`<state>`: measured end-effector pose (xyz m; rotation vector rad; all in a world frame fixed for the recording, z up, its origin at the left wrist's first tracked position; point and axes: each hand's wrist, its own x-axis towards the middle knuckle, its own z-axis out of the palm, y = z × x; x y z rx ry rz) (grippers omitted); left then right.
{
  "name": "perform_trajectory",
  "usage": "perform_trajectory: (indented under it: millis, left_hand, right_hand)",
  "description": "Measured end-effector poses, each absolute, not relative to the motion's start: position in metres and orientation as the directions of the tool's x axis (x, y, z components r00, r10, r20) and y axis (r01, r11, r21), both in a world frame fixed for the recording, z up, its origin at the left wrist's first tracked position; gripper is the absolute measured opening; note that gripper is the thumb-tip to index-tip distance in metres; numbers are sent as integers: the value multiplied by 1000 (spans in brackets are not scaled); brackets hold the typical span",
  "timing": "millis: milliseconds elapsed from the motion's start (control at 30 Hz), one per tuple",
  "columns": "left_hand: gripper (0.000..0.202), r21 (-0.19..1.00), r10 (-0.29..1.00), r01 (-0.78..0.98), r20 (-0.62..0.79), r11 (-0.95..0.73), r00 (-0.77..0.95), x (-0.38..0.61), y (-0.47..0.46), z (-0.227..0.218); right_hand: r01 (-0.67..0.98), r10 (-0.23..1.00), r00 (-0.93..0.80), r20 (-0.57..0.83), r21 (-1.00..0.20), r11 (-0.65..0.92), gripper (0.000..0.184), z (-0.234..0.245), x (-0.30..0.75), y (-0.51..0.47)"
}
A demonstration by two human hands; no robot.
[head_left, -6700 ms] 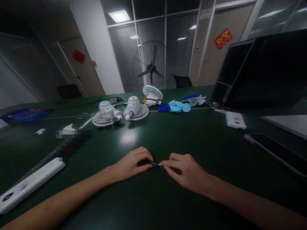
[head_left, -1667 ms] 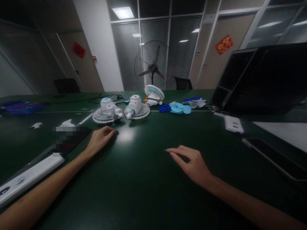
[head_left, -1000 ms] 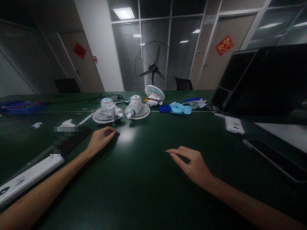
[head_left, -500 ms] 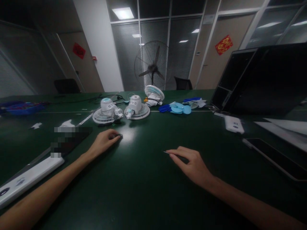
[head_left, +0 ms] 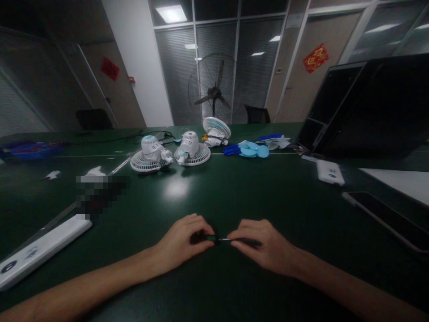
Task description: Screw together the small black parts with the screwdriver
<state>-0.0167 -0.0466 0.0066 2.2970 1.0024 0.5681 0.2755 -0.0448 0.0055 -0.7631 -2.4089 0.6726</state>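
Note:
Close to the near middle of the dark green table (head_left: pixel 214 286), my two hands face each other. My left hand (head_left: pixel 182 241) is closed, pinching a small dark green and black piece (head_left: pixel 212 238) whose exact kind is too small to tell. Between thumb and fingers, my right hand (head_left: pixel 268 243) grips a slim screwdriver (head_left: pixel 250 242) with a dark handle and thin metal shaft. The shaft points left and its tip meets the small piece, or lies right at it. Fingers partly hide both things.
Farther back lie white fan heads (head_left: pixel 189 145) and light blue fan blades (head_left: pixel 251 150). At left are a long white device (head_left: pixel 43 255) and a blue basket (head_left: pixel 35 152). A phone (head_left: pixel 389 219), a white gadget (head_left: pixel 330 172) and a large black monitor (head_left: pixel 372 107) occupy the right.
My left hand has come right and nearer with the small piece. My right hand has shifted slightly nearer, and the screwdriver's tip is now at the piece.

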Motion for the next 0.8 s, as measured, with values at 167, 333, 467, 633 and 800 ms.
perform_trajectory:
  millis: [167, 333, 467, 633, 800]
  left_hand:
    - [13, 644, 742, 503, 153, -576, 653, -17, -45, 6]
    - [14, 657, 736, 487, 156, -575, 659, -16, -46, 7]
    - [14, 673, 743, 486, 143, -558, 654, -16, -45, 7]
    - [13, 670, 741, 493, 128, -555, 660, -16, -45, 8]
    - [15, 644, 727, 493, 146, -585, 671, -17, -45, 5]
  right_hand:
    - [369, 617, -724, 307, -583, 724, 22, 4, 273, -43]
    - [371, 603, -741, 298, -567, 736, 23, 3, 273, -42]
    - [370, 589, -752, 295, -551, 748, 26, 3, 273, -40]
    - [381, 609, -750, 259, -584, 717, 26, 7, 273, -41]
    - [375, 620, -732, 282, -592, 713, 24, 7, 273, -42]
